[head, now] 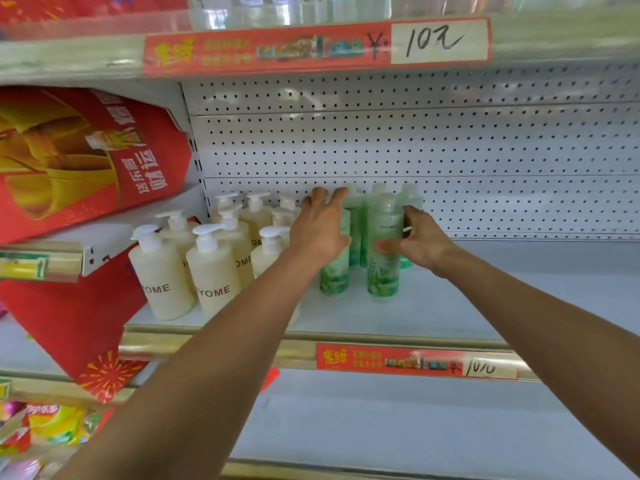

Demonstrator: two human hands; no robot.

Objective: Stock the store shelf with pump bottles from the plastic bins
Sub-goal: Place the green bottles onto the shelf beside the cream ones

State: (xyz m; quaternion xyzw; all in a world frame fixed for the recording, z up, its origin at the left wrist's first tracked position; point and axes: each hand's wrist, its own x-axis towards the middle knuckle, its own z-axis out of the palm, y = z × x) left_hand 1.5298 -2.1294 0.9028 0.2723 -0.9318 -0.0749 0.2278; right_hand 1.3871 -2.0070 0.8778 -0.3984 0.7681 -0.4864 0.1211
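- My right hand grips the front green bottle around its middle. The thumb is across the near face and the fingers are curled round the far side.
- My left hand has its fingers fairly straight and fanned. They lie over the upper part of the neighbouring green bottle, just left of the one I hold. The thumb is hidden, so I cannot tell if it pinches.
- Both bottles stand on the shelf, directly under and between my fingers.
- Both are upright, long axis vertical and cap end up, with the leafy print facing me. The tops are blurred, so I cannot make out a pump or which way it turns.
- More green bottles stand close together just beyond my fingertips, against the pegboard back.
- The cream pump bottles stand in rows left of my left hand, pumps up.
- I judge the job partly done, with two groups standing at the left end.
- Bare shelf runs on right of my right hand, and the tier below my forearms looks unfilled, so much is left.
- The bins are out of view.
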